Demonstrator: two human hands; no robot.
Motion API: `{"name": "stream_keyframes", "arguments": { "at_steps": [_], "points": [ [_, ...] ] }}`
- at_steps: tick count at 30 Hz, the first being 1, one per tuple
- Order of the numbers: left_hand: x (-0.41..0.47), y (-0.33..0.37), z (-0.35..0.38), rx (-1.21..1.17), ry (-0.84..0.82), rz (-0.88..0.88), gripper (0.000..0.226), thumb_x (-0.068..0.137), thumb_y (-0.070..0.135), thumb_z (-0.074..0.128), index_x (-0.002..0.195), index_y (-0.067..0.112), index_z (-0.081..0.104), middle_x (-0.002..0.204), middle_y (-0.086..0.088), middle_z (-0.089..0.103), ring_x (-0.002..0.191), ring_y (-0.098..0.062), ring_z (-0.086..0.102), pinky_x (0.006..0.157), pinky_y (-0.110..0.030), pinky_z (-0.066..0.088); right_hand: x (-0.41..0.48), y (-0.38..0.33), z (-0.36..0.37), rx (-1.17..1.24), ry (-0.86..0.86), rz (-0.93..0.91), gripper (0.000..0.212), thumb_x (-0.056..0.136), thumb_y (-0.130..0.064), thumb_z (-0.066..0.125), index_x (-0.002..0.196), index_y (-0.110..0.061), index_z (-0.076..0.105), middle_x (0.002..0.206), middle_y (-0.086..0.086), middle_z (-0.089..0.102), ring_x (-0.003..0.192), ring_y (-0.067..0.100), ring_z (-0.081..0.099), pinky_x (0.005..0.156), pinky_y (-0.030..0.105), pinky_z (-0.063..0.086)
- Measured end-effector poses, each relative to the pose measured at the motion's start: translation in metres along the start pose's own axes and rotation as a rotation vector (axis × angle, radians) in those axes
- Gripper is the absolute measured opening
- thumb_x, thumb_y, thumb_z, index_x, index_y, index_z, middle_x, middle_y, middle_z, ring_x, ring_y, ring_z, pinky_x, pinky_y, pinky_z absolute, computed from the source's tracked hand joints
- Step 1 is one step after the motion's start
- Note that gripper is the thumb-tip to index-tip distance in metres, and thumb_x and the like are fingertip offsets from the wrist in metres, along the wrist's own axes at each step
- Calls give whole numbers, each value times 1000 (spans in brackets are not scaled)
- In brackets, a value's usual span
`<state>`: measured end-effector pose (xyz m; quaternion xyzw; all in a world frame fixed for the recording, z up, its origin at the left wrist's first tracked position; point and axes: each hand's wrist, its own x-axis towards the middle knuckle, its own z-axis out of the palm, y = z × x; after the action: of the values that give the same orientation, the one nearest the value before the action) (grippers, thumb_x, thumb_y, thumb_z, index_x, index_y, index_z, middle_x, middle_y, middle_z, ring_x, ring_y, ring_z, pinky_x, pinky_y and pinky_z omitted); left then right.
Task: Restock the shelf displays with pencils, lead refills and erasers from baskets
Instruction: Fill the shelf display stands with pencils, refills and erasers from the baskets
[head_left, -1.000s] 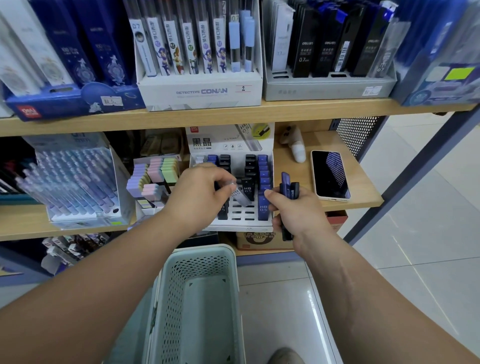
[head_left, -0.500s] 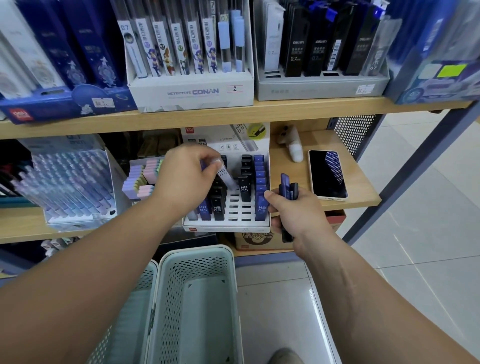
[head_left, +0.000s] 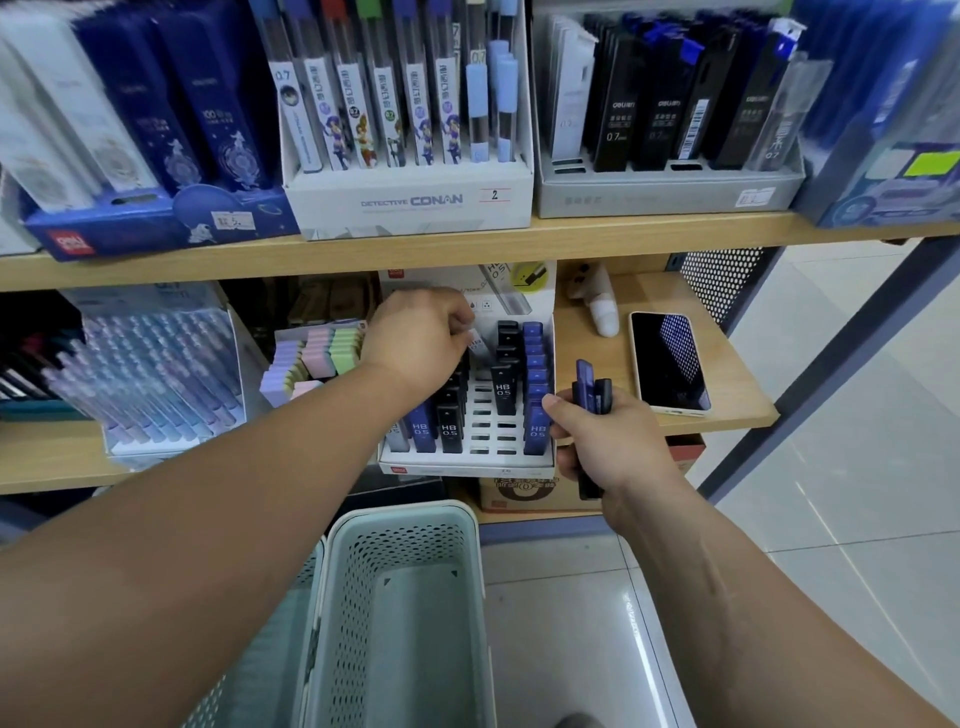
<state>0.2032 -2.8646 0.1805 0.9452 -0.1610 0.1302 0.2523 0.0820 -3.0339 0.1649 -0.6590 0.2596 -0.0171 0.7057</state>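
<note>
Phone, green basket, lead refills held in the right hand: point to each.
phone (head_left: 670, 361): head view, middle of its dark screen.
basket (head_left: 410, 543): head view, perforated far wall.
lead refills (head_left: 585, 384): head view, upper end of the blue case.

Hands (head_left: 415, 338) (head_left: 613, 441) two; baskets (head_left: 405, 525) (head_left: 270, 649) two; phone (head_left: 670, 361) one; refill display tray (head_left: 467, 460) one.

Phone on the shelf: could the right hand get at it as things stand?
Likely reachable: the phone lies just beyond the right hand, bare shelf between them. But that hand's grip is full of refill cases, so lifting it looks awkward.
</note>
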Motion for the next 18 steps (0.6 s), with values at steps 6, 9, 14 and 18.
{"name": "stream_keyframes", "arguments": {
  "at_steps": [6,9,14,18],
  "points": [
    [13,-2,-4,29,-80,0,10,91,27,70,97,21,75,101,3,75,95,-21,67,89,-33,53,2,1,0,-7,8,-6,16,94,-15,70,102,-2,66,69,8,58,46,15,46,43,26,42],
    [18,0,-6,19,-148,-19,14,95,27,66,106,24,74,112,6,72,103,-18,65,94,-30,50,3,2,0,-8,13,-6,16,94,-15,70,103,-3,66,69,8,59,45,15,47,44,27,41],
    [22,1,-4,40,-196,-16,20,98,30,61,113,27,73,124,8,68,109,-18,63,96,-27,48,4,3,-1,-16,10,-10,15,94,-16,69,102,-3,67,70,9,60,44,14,47,44,27,41],
    [24,2,0,86,-246,28,26,101,32,54,121,30,71,132,9,62,116,-18,60,99,-32,49,5,3,-2,-30,13,-13,15,93,-18,70,101,-6,68,70,7,61,45,13,48,46,27,43]
  ]
}}
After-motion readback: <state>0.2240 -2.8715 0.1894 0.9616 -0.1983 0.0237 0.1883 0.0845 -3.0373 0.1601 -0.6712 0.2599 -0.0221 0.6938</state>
